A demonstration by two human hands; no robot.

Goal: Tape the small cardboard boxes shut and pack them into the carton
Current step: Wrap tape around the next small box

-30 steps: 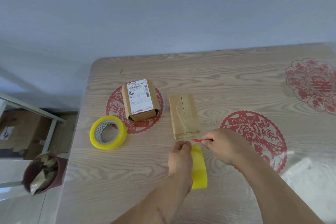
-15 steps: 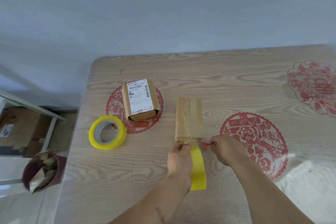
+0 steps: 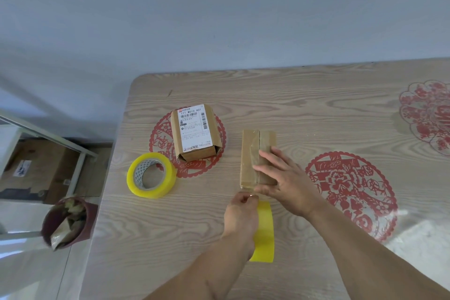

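Observation:
A flat brown small box point(image 3: 250, 151) lies mid-table with clear tape along its top. My right hand point(image 3: 285, 178) lies flat on its near half, fingers straight and spread. Just in front of the box's near end, my left hand point(image 3: 241, 212) grips a yellow tape roll point(image 3: 265, 234) held on edge, fingertips pinched by the tape's end at the box. A second small box point(image 3: 194, 133) with a white shipping label stands to the left, its near end flap loose. A large carton point(image 3: 34, 168) sits on the floor left of the table.
Another yellow tape roll point(image 3: 151, 175) lies flat near the table's left edge. A dark red bin point(image 3: 69, 221) with scraps stands on the floor below that edge, beside a white metal frame point(image 3: 80, 168). Red paper-cut patterns decorate the wooden table point(image 3: 316, 105).
My right hand held a thin red tool at the box's near end; now it lies flat on the box and the tool is out of sight. My left hand stays on the roll.

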